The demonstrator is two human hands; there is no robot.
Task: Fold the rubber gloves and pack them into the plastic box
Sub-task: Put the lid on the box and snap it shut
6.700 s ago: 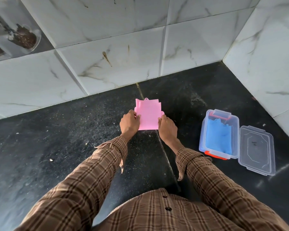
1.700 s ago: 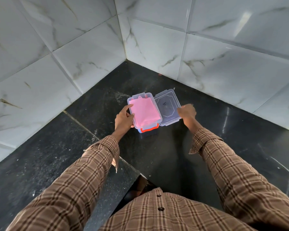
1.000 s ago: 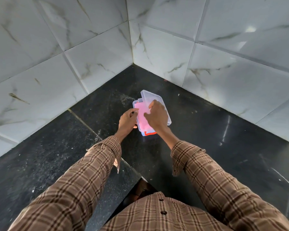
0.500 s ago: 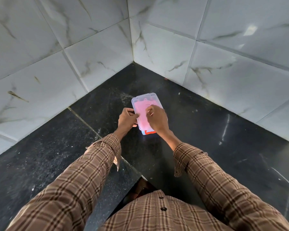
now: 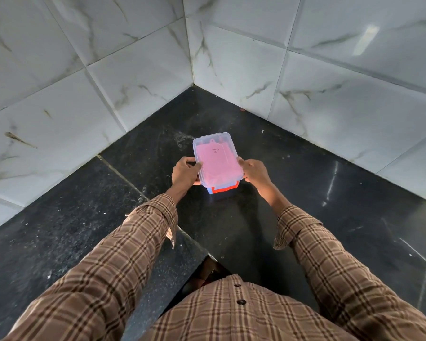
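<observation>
Small clear rectangular plastic box [image 5: 215, 161] sits on the black polished stone counter [image 5: 293, 193] near the corner of the white marble-look wall tiles [image 5: 244, 60], transparent lid on top. Folded pink rubber glove [image 5: 217, 166] visible through the lid, inside the box; a sliver of blue shows at the near bottom edge, likely a second glove underneath. Left hand [image 5: 185, 173] grips the left long side, fingers wrapped on the rim; right hand [image 5: 254, 171] grips the right long side the same way. Orange latch clip [image 5: 225, 188] at the near end looks not snapped down, hard to tell. Risks: uneven pressing could leave the lid cocked, glove edge may get pinched under the rim, box could skid on the glossy counter.
</observation>
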